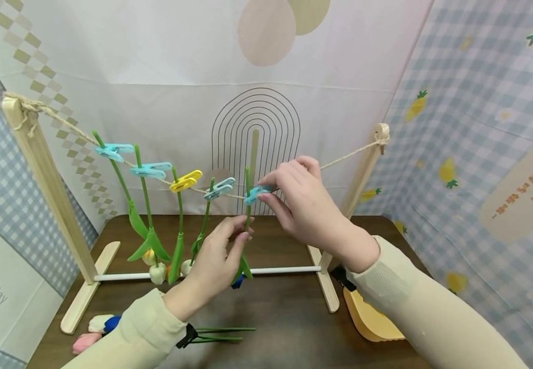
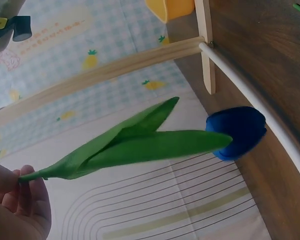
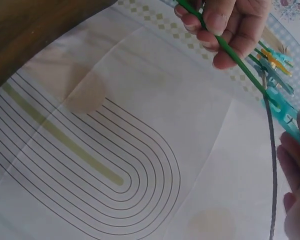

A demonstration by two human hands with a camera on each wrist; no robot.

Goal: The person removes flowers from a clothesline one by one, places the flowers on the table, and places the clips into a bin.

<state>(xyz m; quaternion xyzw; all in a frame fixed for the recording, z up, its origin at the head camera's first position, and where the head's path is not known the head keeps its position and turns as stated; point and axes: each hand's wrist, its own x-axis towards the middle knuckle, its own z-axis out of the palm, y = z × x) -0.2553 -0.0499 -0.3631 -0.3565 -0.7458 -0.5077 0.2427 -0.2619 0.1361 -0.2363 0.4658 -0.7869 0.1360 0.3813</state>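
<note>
My left hand (image 1: 220, 256) pinches the green stem of an artificial tulip hanging head down. Its blue bloom (image 2: 236, 132) and long green leaves (image 2: 140, 145) show whole in the left wrist view. With thumb and fingers, my right hand (image 1: 301, 197) grips the handle end of a light blue clothespin (image 1: 254, 196), whose other end sits at the stem and the twine (image 1: 351, 154). The stem's cut end sticks up above the twine. To the left, several more tulips hang upside down from the twine, held by blue clothespins (image 1: 151, 169) and a yellow clothespin (image 1: 186, 181).
The twine runs between two wooden posts (image 1: 54, 195), joined low down by a white rod (image 1: 285, 270). Loose tulips, one a pink tulip (image 1: 85, 342), lie at the front left, partly behind my left sleeve. A yellow container (image 1: 370, 323) stands at right under my right forearm.
</note>
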